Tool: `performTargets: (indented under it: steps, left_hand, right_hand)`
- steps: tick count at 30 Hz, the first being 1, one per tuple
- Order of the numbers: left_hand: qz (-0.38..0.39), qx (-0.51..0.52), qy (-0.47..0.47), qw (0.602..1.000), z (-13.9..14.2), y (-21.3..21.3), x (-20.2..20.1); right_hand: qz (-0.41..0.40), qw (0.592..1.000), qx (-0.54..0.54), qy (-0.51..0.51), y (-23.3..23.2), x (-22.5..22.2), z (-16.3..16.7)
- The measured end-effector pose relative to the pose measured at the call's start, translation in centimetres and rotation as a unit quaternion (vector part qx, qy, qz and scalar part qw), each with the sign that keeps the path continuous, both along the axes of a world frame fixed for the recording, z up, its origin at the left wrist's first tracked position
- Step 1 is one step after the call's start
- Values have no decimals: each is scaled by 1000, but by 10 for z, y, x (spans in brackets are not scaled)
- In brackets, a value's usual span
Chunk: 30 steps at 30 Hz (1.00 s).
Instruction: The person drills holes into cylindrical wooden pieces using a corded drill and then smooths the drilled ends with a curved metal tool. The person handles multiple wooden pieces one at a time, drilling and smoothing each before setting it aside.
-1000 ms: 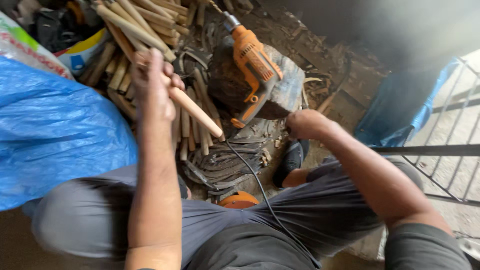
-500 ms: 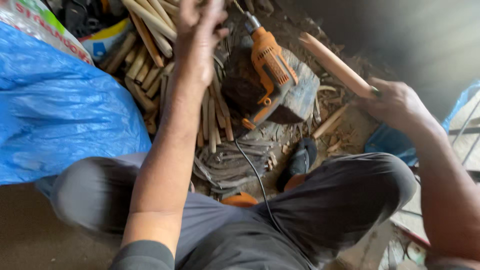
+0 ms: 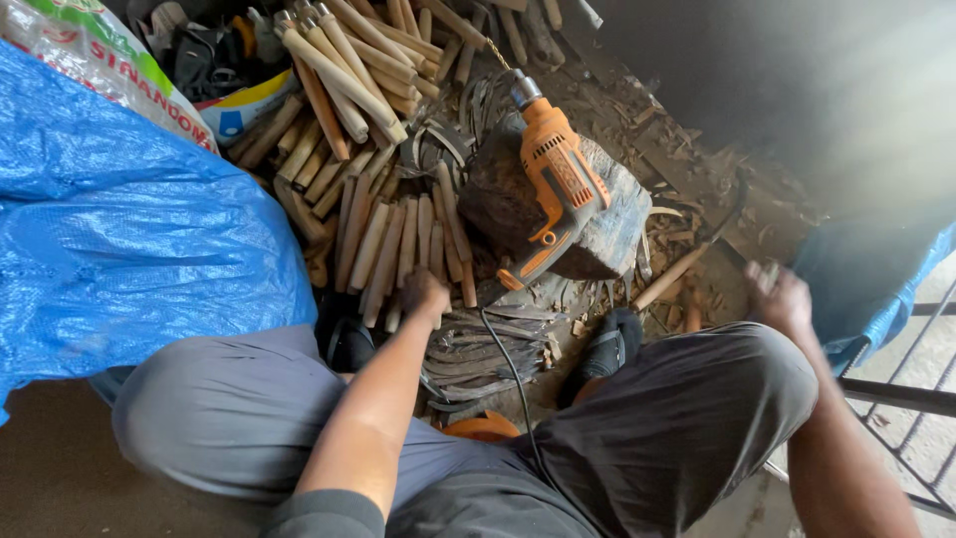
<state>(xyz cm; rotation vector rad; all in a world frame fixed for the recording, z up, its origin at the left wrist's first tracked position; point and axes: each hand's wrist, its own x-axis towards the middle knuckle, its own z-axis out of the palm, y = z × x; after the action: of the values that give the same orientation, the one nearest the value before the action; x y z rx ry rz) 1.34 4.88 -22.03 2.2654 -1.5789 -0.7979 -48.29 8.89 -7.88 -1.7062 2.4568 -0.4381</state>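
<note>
Right now my left hand (image 3: 426,295) is clenched over the near ends of the wooden sticks (image 3: 383,249) lying in a row on the ground, just left of the stump (image 3: 607,234). Orange drill (image 3: 554,189) rests on the stump's top, bit pointing away, cord trailing toward me. My right hand (image 3: 780,297) is out by the blue tarp (image 3: 866,289) at right; blurred, can't tell its grip.

Soft daylight falls from above, bright on the blue tarp (image 3: 129,229) and the pile of wooden sticks (image 3: 378,149), with no hard shadows. The upper right sinks into hazy, dim grey. The right hand (image 3: 780,297) is smeared by motion blur; wide-angle bending stretches the edges
</note>
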Motion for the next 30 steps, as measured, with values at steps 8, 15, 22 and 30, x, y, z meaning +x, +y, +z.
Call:
performTargets:
  steps: [8, 15, 22, 30]
  left_hand:
    - [4, -8, 44, 999, 16, 13, -6]
    - [39, 72, 127, 988, 42, -24, 9]
    - [77, -198, 200, 956, 104, -72, 39]
    - [-5, -193, 396, 898, 223, -87, 76]
  right_hand:
    - [40, 973, -53, -220, -37, 142, 168]
    - [-65, 905, -117, -405, -127, 175, 74]
    - [-65, 935, -99, -335, -118, 197, -29]
    - [57, 970, -212, -107, -115, 211, -38]
